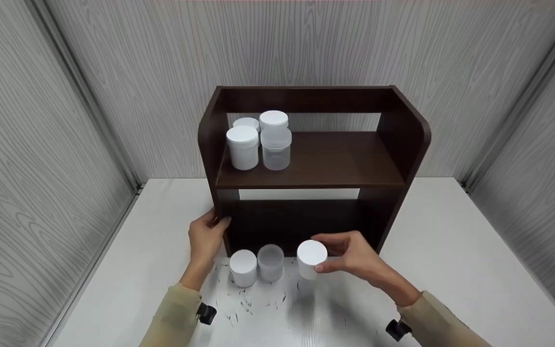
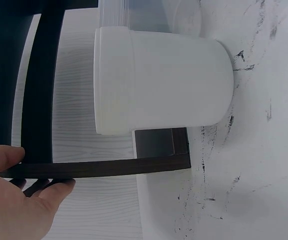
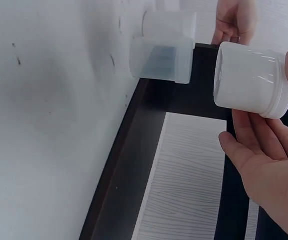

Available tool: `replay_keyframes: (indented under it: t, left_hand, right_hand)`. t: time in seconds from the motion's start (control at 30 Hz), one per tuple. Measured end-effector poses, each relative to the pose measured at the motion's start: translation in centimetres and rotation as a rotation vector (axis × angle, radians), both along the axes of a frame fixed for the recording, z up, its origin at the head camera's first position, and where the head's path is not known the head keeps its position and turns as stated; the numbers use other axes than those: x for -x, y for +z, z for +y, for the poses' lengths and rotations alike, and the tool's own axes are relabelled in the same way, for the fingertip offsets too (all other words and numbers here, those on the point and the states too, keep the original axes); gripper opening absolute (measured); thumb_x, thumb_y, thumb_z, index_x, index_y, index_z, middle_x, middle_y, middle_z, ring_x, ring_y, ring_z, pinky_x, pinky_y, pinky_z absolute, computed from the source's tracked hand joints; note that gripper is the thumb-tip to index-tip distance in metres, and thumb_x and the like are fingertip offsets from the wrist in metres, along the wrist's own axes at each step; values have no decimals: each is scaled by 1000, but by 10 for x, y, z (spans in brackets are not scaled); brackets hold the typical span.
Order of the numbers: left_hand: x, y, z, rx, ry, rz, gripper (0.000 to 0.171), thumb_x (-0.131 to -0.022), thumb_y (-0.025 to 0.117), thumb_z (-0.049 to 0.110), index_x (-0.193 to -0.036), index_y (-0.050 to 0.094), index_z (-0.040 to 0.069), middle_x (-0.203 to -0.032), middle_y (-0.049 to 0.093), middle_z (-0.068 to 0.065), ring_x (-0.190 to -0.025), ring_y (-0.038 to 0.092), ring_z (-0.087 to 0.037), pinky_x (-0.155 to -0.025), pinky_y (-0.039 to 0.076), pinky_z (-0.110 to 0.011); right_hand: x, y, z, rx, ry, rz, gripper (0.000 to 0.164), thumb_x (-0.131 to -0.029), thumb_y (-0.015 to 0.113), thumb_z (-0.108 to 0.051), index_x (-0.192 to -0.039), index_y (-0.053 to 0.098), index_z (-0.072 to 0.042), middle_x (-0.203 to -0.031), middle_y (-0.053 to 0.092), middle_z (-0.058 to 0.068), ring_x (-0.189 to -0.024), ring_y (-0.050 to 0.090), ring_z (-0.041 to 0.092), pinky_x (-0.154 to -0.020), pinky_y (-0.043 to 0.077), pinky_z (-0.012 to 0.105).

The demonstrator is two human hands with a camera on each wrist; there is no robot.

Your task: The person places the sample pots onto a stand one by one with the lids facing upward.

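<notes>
My right hand [image 1: 354, 258] holds a white lidded jar [image 1: 311, 258] between thumb and fingers, above the table in front of the shelf's right half. In the right wrist view this jar [image 3: 248, 77] looks tilted, its lid towards the thumb. My left hand [image 1: 206, 236] grips the left side panel of the dark brown shelf [image 1: 306, 185]; in the left wrist view thumb and fingers lie on either side of that panel [image 2: 109, 168]. Between the hands, a white jar [image 1: 244, 269] and a translucent jar [image 1: 271, 263] stand side by side on the table.
On the upper shelf board [image 1: 345, 159], at the left, are white jars [image 1: 244, 149] and a translucent jar [image 1: 276, 152] in front, with more white jars [image 1: 273, 119] behind. Dark scuff marks show on the white table [image 1: 162, 212]. Grey wood-grain panels [image 1: 306, 43] enclose the back and sides.
</notes>
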State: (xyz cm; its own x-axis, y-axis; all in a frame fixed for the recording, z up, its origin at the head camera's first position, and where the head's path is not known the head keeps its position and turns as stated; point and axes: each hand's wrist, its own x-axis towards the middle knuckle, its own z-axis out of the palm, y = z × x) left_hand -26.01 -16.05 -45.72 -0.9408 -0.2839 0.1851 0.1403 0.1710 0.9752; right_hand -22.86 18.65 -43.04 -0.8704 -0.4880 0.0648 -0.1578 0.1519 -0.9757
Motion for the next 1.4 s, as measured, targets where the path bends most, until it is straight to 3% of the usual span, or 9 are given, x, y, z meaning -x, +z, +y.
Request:
replay_keyframes:
  t: [0.27,0.5,1.1,1.4]
  left_hand:
    - [1,0,0,3,15,-11,53,-100,69,9,-147,53,-8,-140,63,-25,-126,65,-36,-97,57,-28]
    - [2,0,-1,22,27,-9,52,-100,70,10,-147,54,-7,-139,64,-24,-125,65,-34,-96,58,-28]
    - [2,0,1,15,23,-5,51,-99,70,8,-145,56,-9,-137,65,-26,-123,66,-35,-93,58,-24]
    - [1,1,1,30,45,-1,48,-98,71,8,-142,60,-8,-134,67,-25,-122,67,-36,-94,58,-28]
  right_hand:
    - [2,22,2,-3,-46,16,66,-76,95,-6,-135,68,4,-130,72,16,-126,65,31,-102,57,39]
    - [5,44,6,-6,-77,35,65,-74,96,-6,-133,70,3,-127,73,15,-123,68,29,-97,59,34]
    - [12,96,10,-17,-95,64,67,-74,95,-3,-136,69,1,-126,74,14,-118,71,27,-94,60,33]
    - [19,123,10,-3,-137,90,67,-73,95,-1,-135,69,4,-123,75,15,-112,73,26,-91,61,33]
